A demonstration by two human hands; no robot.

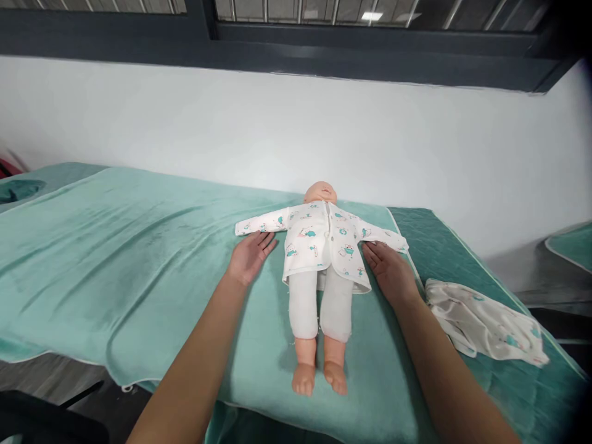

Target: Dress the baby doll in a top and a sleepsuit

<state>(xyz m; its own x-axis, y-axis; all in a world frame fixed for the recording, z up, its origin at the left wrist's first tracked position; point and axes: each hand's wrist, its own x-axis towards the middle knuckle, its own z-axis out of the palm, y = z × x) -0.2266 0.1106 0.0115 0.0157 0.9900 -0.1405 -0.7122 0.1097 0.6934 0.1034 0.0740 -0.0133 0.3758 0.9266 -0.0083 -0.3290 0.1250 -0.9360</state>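
Note:
A baby doll lies on its back on a light green blanket, head toward the wall and arms spread. It wears a white patterned jacket, its front brought together in the middle, and white leggings. My left hand rests palm up with fingers extended, at the lower edge of the sleeve on the left. On the other side, my right hand lies with fingers stretched out just below the opposite sleeve, close to the jacket's side. Neither hand grips anything.
A crumpled white patterned garment lies on the darker green quilted cover at the right. Behind the doll rises a white wall beneath a dark window frame. A black object stands at the lower left.

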